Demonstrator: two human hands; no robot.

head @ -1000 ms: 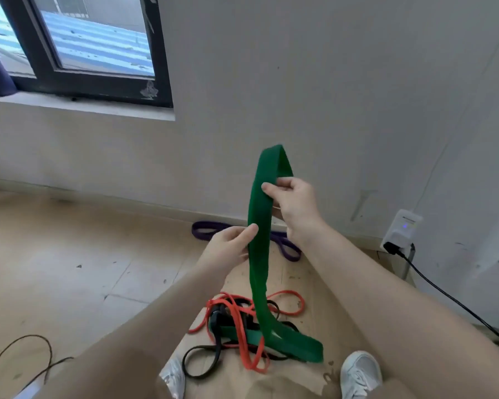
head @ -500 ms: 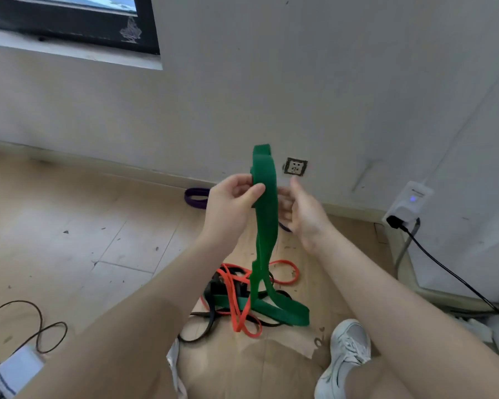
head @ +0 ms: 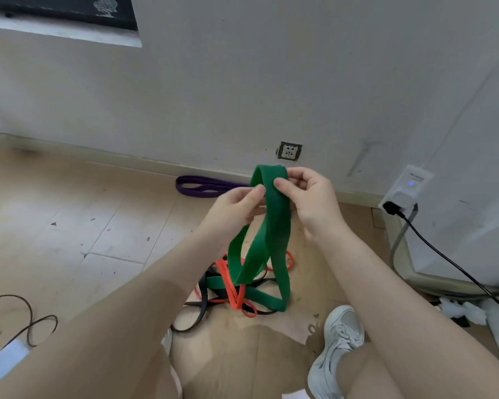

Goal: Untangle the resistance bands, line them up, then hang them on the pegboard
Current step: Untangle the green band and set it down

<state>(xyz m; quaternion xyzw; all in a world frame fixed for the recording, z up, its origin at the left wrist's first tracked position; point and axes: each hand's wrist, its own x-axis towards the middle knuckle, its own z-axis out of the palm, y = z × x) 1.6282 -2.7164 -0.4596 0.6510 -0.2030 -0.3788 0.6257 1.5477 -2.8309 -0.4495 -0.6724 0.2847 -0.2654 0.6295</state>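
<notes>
above the tangle on the floor, you hold the green band [head: 274,226] up by its top fold. it is a wide, flat, matte green loop; its strands hang down from your hands, twist across each other, and its lower end lies on the pile. your left hand [head: 236,208] pinches the left edge of the band between thumb and fingers, and your right hand [head: 311,203] pinches the top fold, thumb in front and fingers curled behind.

below, on the wooden floor [head: 69,226], the pile holds one narrow orange band [head: 231,286] and at least one thin black band [head: 202,309], woven through the green one; you cannot count the black strands for certain. one purple band [head: 205,185] lies flat by itself near the skirting, well apart from the pile.

that makes four colours in view: one green, one orange, one purple, and black.

one wall socket [head: 289,151] sits just above the skirting, and one white adapter [head: 406,191] with a small blue light is plugged in to the right, a black cable [head: 450,263] running from it. the adapter bears a short line of print, too small to read. one white shoe [head: 337,349] shows at the lower right.
</notes>
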